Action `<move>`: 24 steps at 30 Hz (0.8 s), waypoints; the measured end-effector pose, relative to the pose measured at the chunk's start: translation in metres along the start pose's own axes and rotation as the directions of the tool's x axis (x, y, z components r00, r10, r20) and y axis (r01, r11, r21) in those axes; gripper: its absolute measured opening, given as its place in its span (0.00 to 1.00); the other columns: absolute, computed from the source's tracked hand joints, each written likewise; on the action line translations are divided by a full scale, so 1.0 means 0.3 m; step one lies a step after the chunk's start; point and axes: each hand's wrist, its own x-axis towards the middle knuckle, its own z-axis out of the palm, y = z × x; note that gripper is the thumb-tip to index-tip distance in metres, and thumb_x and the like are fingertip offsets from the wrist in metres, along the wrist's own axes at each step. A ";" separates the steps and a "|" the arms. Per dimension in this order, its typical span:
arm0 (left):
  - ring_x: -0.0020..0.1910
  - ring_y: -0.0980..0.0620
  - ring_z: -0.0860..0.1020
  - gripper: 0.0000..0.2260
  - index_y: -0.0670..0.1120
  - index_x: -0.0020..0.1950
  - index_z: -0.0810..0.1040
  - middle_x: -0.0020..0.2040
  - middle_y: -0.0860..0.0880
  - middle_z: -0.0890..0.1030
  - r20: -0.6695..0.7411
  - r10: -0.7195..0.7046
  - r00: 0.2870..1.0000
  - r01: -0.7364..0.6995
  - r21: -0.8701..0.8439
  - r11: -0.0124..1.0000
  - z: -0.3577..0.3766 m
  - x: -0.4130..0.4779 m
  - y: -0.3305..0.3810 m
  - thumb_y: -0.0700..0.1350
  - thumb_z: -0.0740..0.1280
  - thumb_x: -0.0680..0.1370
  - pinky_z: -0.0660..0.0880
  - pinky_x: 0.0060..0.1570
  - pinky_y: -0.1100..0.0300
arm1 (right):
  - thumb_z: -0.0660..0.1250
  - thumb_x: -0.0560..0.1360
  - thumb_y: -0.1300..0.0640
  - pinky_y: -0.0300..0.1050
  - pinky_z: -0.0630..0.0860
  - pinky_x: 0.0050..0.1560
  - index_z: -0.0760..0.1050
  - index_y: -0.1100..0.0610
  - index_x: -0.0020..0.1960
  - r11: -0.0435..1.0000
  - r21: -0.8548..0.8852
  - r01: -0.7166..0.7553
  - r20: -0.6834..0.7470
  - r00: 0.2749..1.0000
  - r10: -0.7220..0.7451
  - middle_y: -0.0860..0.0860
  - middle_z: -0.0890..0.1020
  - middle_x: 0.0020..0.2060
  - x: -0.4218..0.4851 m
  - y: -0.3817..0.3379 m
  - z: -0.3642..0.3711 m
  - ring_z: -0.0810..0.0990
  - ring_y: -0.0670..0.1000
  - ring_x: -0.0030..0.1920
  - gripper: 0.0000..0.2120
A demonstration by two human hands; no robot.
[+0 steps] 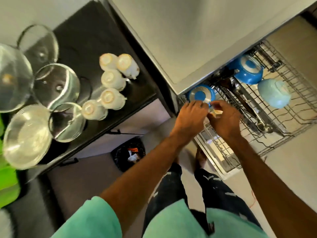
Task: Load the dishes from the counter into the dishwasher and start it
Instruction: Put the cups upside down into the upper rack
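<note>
- Our right hand [224,121] is over the rack's near left corner, its fingers curled round a small white cup [216,113] that shows only between the two hands.
- Our left hand [190,115] sits just beside it with fingers bent toward the same cup. We cannot tell whether it grips the cup, steadies it, or only touches it.
- Directly behind the fingertips, an upturned blue pot [201,95] fills that corner of the rack [300,100], half under the dishwasher's top edge.
- We judge the corner tight. If the cup goes down blind, it may knock the pot or land between the tines and tip over.
- Further along the rack lie a ladle [265,128] and dark utensils, with a second blue pot [248,71] and a pale blue bowl [274,93] toward the far side.
- Five more cups [112,79] wait upside down at the counter's right end, some leaning on each other.
- Glass bowls [56,85] crowd the left end of the counter [89,35], and one overhangs its front edge. A careless reach back could send it off.
</note>
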 end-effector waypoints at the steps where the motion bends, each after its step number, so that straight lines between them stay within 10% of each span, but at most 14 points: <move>1: 0.60 0.43 0.78 0.14 0.44 0.62 0.77 0.60 0.44 0.81 -0.014 -0.030 0.999 0.030 0.002 1.000 -0.054 -0.035 -0.022 0.42 0.66 0.76 0.73 0.59 0.50 | 0.76 0.71 0.61 0.55 0.81 0.55 0.79 0.56 0.60 0.999 0.046 -0.003 0.007 1.000 0.002 0.52 0.84 0.53 -0.018 -0.057 -0.004 0.83 0.52 0.53 0.19; 13: 0.51 0.44 0.78 0.10 0.46 0.54 0.80 0.50 0.47 0.82 -0.418 -0.482 0.770 0.431 -0.216 0.876 -0.513 -0.455 -0.538 0.42 0.71 0.73 0.73 0.52 0.52 | 0.73 0.76 0.59 0.27 0.75 0.44 0.82 0.54 0.52 0.947 0.214 0.238 0.047 0.966 -0.254 0.46 0.84 0.43 -0.144 -0.770 0.180 0.83 0.42 0.42 0.06; 17: 0.58 0.46 0.73 0.17 0.48 0.59 0.76 0.56 0.49 0.80 -0.321 -0.642 0.696 0.580 -0.275 0.766 -0.510 -0.564 -0.720 0.52 0.70 0.73 0.70 0.55 0.53 | 0.77 0.71 0.57 0.40 0.79 0.51 0.79 0.55 0.58 0.953 0.156 0.261 0.183 0.940 -0.288 0.50 0.83 0.50 -0.104 -0.902 0.336 0.82 0.46 0.49 0.16; 24: 0.76 0.37 0.59 0.44 0.44 0.75 0.63 0.75 0.39 0.64 0.007 -0.545 0.838 0.541 0.116 0.833 -0.474 -0.565 -0.881 0.62 0.76 0.68 0.59 0.73 0.45 | 0.81 0.65 0.53 0.51 0.75 0.56 0.70 0.51 0.67 0.929 -0.191 0.318 0.252 0.930 -0.267 0.54 0.72 0.61 -0.096 -0.970 0.538 0.73 0.57 0.62 0.35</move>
